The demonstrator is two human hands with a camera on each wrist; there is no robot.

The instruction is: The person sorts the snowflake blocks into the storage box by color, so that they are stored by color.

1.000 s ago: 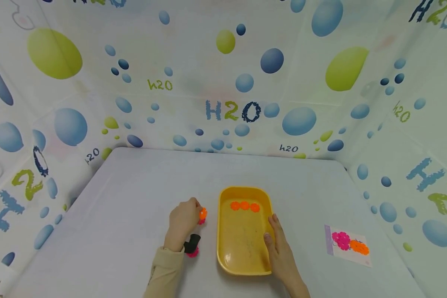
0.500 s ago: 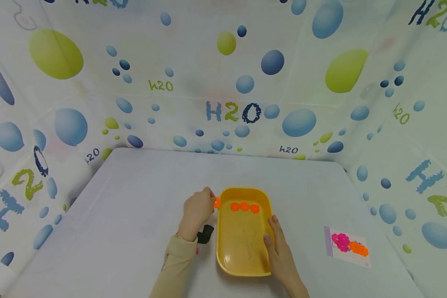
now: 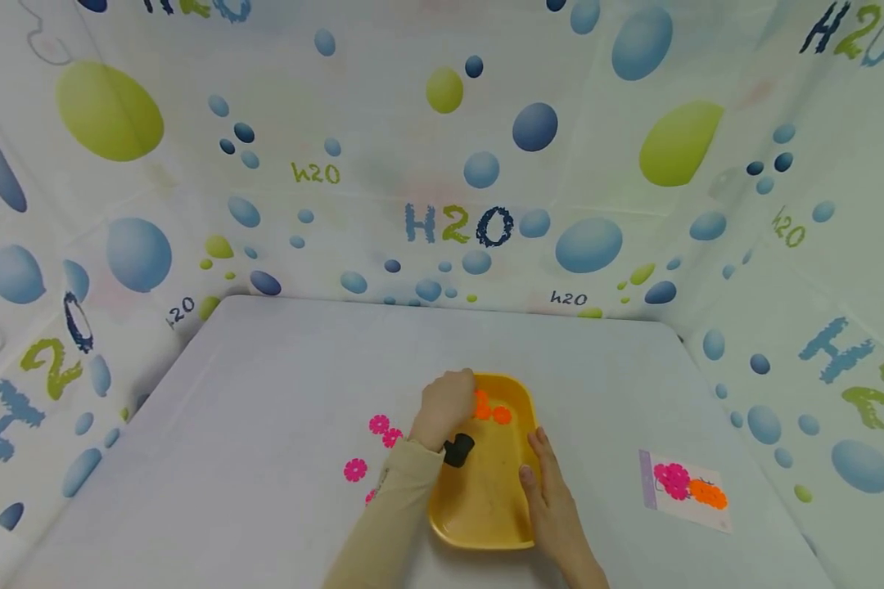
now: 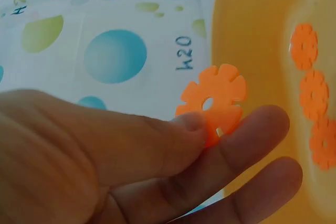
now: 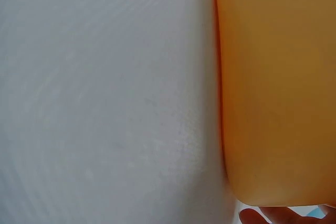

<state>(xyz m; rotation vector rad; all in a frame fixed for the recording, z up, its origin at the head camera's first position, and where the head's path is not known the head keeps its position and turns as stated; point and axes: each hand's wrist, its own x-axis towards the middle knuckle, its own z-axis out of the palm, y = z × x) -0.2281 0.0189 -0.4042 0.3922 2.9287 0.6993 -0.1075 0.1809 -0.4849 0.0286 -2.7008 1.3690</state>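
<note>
My left hand is over the far left part of the yellow tray. In the left wrist view, its thumb and forefinger pinch an orange flower-shaped plastic disc by its edge. More orange discs of the same kind lie in a row in the tray's far end; the hand partly hides that row in the head view. My right hand rests along the tray's right side, fingers fairly straight and thumb at the rim. In the right wrist view, only fingertips show beyond the tray's wall.
Several pink flower-shaped discs lie on the white table left of the tray, partly behind my left sleeve. A card with pink and orange flower shapes lies at the right. A patterned curtain surrounds the table.
My left hand has moved right from beside the pink discs to over the tray, carrying an orange disc. The pink discs are uncovered. My right hand stays at the tray's side.
</note>
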